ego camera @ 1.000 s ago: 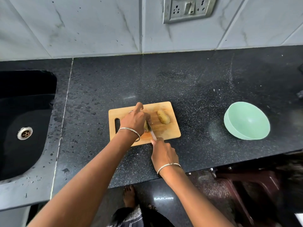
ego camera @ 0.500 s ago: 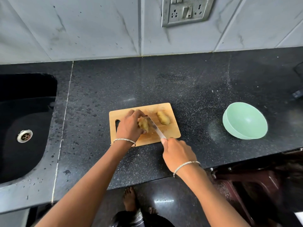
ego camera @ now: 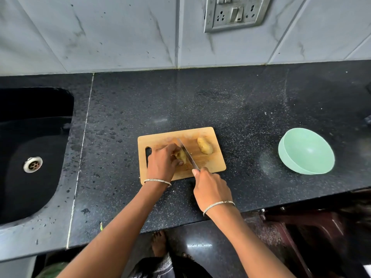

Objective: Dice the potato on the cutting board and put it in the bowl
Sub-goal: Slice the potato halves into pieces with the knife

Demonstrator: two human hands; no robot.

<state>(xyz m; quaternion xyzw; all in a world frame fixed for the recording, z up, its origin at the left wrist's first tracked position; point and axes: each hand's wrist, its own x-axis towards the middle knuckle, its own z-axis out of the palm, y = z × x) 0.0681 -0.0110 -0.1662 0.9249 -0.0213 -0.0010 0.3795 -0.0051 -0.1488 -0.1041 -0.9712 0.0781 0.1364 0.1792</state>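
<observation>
A wooden cutting board (ego camera: 160, 140) lies on the black counter. My left hand (ego camera: 162, 163) pins a potato piece (ego camera: 181, 155) near the board's middle. My right hand (ego camera: 210, 187) grips a knife (ego camera: 187, 153) whose blade runs diagonally along the right side of that piece, touching it. A second potato half (ego camera: 204, 145) lies alone at the board's right end. The empty mint-green bowl (ego camera: 306, 151) sits tilted on the counter, well to the right of the board.
A black sink (ego camera: 30, 153) with a metal drain takes up the left side. A tiled wall with a socket plate (ego camera: 234, 13) stands behind. The counter's front edge runs just below my wrists; a dark chair (ego camera: 301, 227) and bare feet show below it.
My right hand swung rightward, turning the knife from pointing straight away to a diagonal lie across the board. The blade now rests against the held potato piece. My left hand's fingers curled lower.
</observation>
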